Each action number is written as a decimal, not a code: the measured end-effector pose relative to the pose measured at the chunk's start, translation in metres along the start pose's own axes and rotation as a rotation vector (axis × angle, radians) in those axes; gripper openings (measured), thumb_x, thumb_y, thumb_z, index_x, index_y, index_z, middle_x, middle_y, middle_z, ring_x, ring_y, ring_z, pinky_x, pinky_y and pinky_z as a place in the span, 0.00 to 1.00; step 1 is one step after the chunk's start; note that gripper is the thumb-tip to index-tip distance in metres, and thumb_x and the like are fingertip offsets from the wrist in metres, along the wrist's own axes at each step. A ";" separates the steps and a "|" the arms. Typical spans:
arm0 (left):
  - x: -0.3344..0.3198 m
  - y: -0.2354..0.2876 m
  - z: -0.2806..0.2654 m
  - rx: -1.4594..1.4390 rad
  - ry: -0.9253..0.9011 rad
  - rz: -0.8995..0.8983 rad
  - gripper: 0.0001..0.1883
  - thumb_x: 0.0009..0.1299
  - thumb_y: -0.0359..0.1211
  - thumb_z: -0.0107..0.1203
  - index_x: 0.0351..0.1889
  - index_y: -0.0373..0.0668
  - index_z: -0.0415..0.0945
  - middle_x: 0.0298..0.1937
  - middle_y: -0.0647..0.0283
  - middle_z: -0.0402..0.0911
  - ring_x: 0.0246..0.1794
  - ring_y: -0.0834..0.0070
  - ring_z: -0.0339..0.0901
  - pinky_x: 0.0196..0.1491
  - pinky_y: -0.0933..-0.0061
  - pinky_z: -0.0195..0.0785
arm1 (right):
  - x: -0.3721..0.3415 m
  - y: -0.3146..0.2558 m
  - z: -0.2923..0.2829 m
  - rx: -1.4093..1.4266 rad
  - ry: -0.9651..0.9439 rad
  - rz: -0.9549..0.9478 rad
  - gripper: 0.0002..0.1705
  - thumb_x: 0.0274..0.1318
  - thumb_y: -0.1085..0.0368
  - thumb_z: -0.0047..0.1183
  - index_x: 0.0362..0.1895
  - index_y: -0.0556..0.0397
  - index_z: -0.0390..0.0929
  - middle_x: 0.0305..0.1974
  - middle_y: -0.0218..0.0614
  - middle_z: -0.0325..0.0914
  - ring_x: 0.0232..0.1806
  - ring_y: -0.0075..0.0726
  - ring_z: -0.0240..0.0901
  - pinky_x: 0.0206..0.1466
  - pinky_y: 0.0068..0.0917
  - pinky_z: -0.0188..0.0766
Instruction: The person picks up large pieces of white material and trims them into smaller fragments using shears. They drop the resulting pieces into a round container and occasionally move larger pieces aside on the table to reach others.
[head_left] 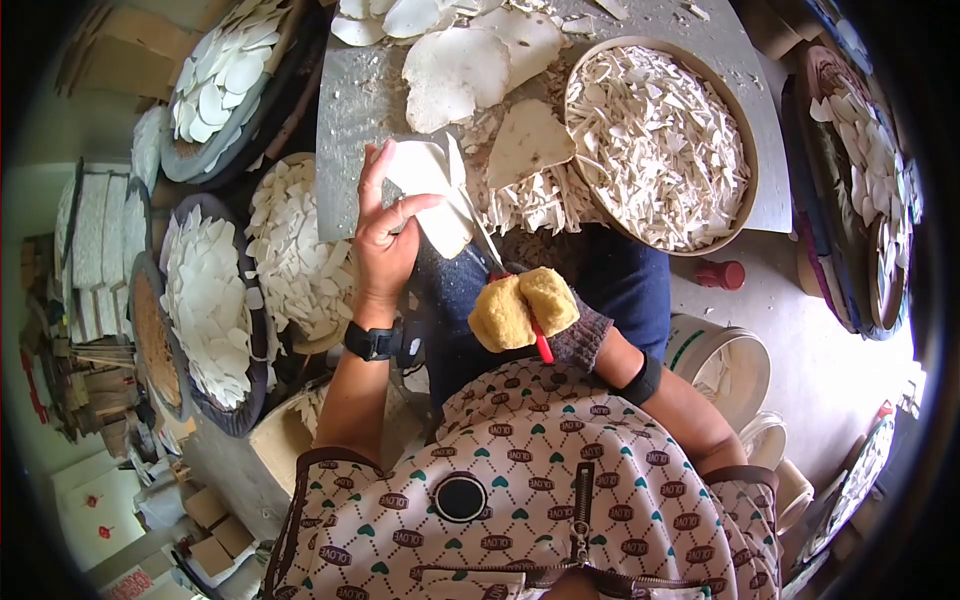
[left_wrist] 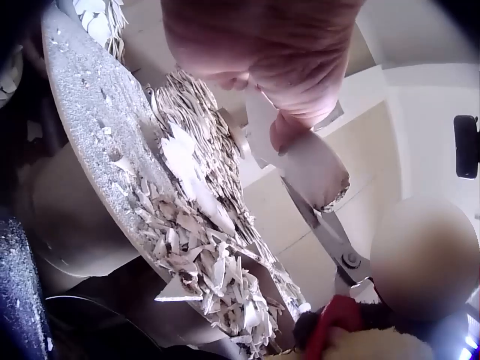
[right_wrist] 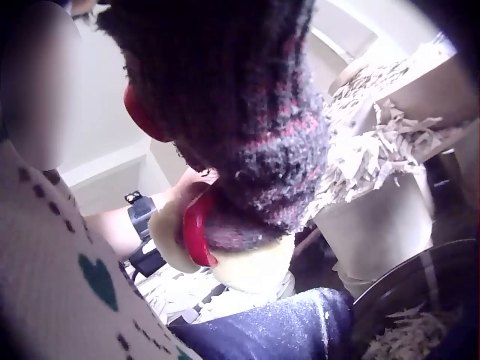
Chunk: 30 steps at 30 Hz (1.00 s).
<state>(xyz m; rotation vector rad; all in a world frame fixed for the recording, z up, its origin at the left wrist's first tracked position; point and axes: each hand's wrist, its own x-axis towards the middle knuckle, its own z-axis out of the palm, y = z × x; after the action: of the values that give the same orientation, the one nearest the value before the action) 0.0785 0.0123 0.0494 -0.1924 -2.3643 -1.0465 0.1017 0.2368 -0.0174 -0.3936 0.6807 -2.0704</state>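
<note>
My bare left hand (head_left: pixel 385 240) pinches a thin white slice (head_left: pixel 438 222) with a brownish lower edge, between thumb and fingers. The left wrist view shows the same slice (left_wrist: pixel 315 161) reaching below the thumb, right at the blades of the scissors (left_wrist: pixel 326 232). My right hand (head_left: pixel 582 338), in a grey knitted glove, grips these scissors. Yellow sponge padding (head_left: pixel 500 315) wraps their handles and hides most of the fingers. In the right wrist view, the glove (right_wrist: pixel 255 135) curls through a red handle loop (right_wrist: pixel 196 229).
Over my lap lies a grey board (head_left: pixel 350 120) with large slices (head_left: pixel 455 75) and loose offcuts (head_left: pixel 540 205). A round tray of chips (head_left: pixel 655 150) overhangs its right edge. Trays of white slices (head_left: pixel 205 300) stand at the left, and a white bucket (head_left: pixel 740 360) is at the right.
</note>
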 end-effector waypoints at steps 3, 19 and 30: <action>-0.001 -0.001 0.001 0.003 -0.004 0.003 0.18 0.53 0.15 0.53 0.28 0.53 0.82 0.64 0.62 0.61 0.67 0.58 0.52 0.67 0.63 0.45 | 0.001 -0.001 0.000 0.460 -0.038 0.074 0.13 0.54 0.70 0.51 0.45 0.59 0.72 0.44 0.37 0.74 0.45 0.29 0.72 0.53 0.27 0.68; -0.018 0.000 0.020 -0.643 0.140 -0.490 0.10 0.62 0.22 0.51 0.41 0.38 0.77 0.48 0.62 0.74 0.50 0.75 0.69 0.53 0.75 0.60 | 0.015 0.019 0.002 0.594 -0.035 -0.080 0.17 0.56 0.69 0.48 0.50 0.59 0.66 0.48 0.40 0.70 0.50 0.35 0.70 0.55 0.32 0.68; 0.001 0.027 0.011 -0.814 0.229 -0.621 0.09 0.65 0.27 0.51 0.41 0.34 0.75 0.43 0.63 0.78 0.42 0.81 0.73 0.48 0.81 0.65 | 0.015 0.013 0.006 0.015 -0.124 -0.194 0.22 0.61 0.66 0.42 0.59 0.53 0.59 0.58 0.39 0.62 0.60 0.34 0.59 0.65 0.30 0.54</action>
<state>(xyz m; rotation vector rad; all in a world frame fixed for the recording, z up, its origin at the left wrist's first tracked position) 0.0824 0.0389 0.0610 0.3815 -1.6898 -2.1544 0.1055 0.2164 -0.0198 -0.5940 0.5713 -2.2101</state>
